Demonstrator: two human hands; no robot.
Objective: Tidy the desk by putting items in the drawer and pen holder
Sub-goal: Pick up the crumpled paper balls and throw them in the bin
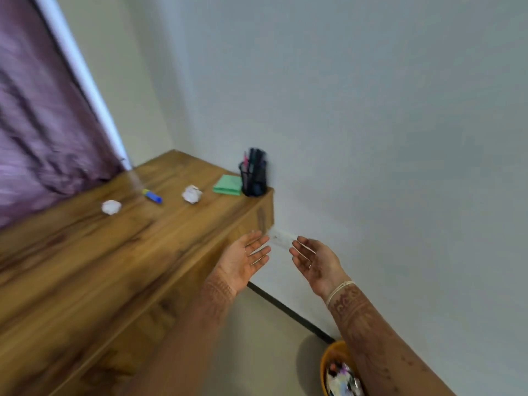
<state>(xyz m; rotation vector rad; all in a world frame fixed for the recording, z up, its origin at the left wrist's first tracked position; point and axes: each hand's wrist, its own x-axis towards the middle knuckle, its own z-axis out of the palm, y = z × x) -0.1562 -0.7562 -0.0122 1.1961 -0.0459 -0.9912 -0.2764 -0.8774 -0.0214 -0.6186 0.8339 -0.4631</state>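
A wooden desk (pixel 85 261) runs from the lower left to the far corner. On it lie two crumpled white paper balls (pixel 111 207) (pixel 192 194), a blue marker with a yellow end (pixel 152 195) and a green pad of sticky notes (pixel 227 184). At the desk's far right corner stands a black mesh pen holder (pixel 253 178) with several pens in it. My left hand (pixel 245 260) and my right hand (pixel 313 262) hang palm-up, off the desk's right end, both open and holding nothing. The drawer fronts below the desk top are blurred.
A purple curtain (pixel 37 132) hangs at the left. The white wall fills the right side, with a white socket plate (pixel 281 238) behind my fingers. An orange bin (pixel 338 372) with scraps stands on the floor at the bottom right.
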